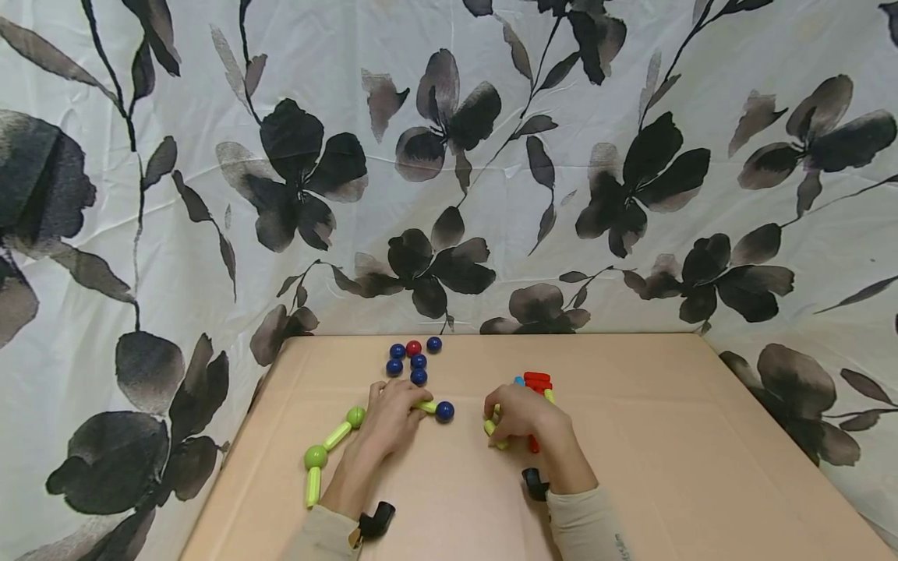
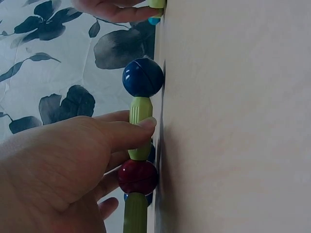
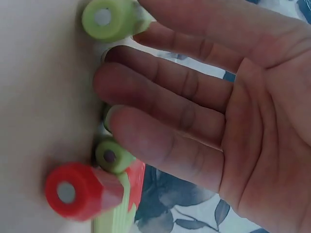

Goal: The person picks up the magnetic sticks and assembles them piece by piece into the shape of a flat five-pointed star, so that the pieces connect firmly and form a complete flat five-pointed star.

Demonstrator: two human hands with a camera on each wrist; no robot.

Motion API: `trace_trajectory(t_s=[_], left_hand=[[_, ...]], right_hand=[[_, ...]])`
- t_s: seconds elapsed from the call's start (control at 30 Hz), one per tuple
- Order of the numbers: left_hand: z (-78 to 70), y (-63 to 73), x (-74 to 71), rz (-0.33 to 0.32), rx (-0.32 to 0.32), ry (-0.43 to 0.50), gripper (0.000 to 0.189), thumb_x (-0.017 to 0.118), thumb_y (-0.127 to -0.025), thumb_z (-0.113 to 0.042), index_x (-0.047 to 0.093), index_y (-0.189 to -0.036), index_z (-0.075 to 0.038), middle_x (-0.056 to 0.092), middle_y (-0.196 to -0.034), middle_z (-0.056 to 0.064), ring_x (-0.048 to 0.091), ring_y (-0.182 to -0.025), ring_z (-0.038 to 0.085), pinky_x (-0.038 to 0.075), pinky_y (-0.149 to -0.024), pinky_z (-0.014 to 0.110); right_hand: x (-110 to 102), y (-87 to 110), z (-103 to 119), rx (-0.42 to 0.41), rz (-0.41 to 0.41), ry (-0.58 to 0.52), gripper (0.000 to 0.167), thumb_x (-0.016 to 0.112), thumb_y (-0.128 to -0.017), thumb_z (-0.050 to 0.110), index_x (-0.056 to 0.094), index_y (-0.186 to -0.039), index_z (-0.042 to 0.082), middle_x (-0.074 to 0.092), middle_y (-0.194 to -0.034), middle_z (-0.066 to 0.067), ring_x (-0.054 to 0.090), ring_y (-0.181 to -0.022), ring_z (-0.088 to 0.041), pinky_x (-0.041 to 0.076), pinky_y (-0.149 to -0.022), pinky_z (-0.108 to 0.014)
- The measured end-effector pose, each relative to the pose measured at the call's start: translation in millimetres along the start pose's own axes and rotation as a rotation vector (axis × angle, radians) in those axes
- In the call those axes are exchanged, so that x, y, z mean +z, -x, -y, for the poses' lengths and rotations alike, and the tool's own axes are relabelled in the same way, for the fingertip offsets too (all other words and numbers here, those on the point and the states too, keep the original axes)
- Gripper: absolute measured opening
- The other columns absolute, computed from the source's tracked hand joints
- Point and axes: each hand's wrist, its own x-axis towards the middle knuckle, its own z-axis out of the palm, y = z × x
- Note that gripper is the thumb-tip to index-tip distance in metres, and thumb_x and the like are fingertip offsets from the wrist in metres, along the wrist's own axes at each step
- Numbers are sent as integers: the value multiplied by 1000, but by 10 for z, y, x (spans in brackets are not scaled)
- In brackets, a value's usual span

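My left hand [image 1: 389, 421] pinches a light green magnetic stick [image 2: 141, 109] between thumb and fingers. A blue ball [image 1: 445, 411] sits on that stick's far end. In the left wrist view a dark red ball [image 2: 138, 177] joins its other end, followed by another green stick [image 2: 135, 213]. My right hand [image 1: 528, 414] holds a green stick [image 3: 104, 20] by thumb and forefinger, low over the table; its other fingers are loosely bent. Beside those fingers, in the right wrist view, lie a red stick [image 3: 73, 191] and more green sticks [image 3: 112, 154].
Left of my left hand, a chain of green balls [image 1: 316, 456] and green sticks [image 1: 312, 487] runs along the table [image 1: 673, 467]. Several blue balls [image 1: 394, 367] and a red ball [image 1: 414, 348] lie near the back edge. Red sticks [image 1: 538, 378] lie behind my right hand. A floral cloth [image 1: 533, 195] hangs behind.
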Motion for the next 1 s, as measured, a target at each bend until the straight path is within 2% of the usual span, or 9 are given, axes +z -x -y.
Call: trace_trajectory(t_s=[0.2, 0.37, 0.53, 0.73, 0.87, 1.0], left_hand=[[-10, -3, 1, 2, -3, -2, 19, 81, -90, -15, 79, -108, -21, 73, -111, -3, 61, -117, 24, 29, -106, 54], [-7, -7, 8, 2, 3, -9, 19, 81, -90, -15, 79, -107, -21, 73, -109, -3, 61, -116, 24, 29, -105, 55], [-1, -7, 3, 9, 2, -16, 20, 81, -90, -15, 79, -108, -21, 73, -110, -3, 61, -117, 24, 29, -106, 55], [4, -5, 1, 18, -6, -11, 20, 81, -91, -15, 79, -110, -21, 72, -111, -3, 60, -118, 24, 29, -107, 55], [-5, -8, -2, 12, 14, -10, 20, 81, -91, -16, 79, -110, -21, 74, -111, -3, 61, -118, 23, 29, -107, 53], [-17, -14, 0, 13, 42, -18, 22, 78, -92, -13, 80, -112, -21, 75, -112, -5, 64, -117, 21, 30, -105, 51]], right_hand=[[46, -37, 51, -9, 18, 4, 20, 85, -83, 10, 71, -96, 16, 61, -80, -2, 58, -69, -18, 50, -60, -30], [91, -154, 74, -107, -7, -32, 19, 77, -90, 14, 71, -108, 18, 64, -85, 1, 58, -73, -17, 50, -66, -30], [189, -253, 126, -163, 28, -49, 21, 77, -90, 14, 72, -111, 15, 64, -85, 3, 59, -73, -16, 51, -65, -28], [243, -286, 173, -158, 11, -24, 19, 77, -92, 15, 72, -110, 13, 64, -85, 4, 58, -75, -15, 51, -67, -26], [259, -288, 182, -144, 12, -44, 19, 79, -92, 15, 72, -110, 13, 64, -86, 3, 58, -75, -15, 52, -66, -26], [271, -304, 186, -174, 9, -62, 21, 80, -92, 18, 72, -110, 13, 65, -87, 4, 58, -75, -13, 52, -67, -24]])
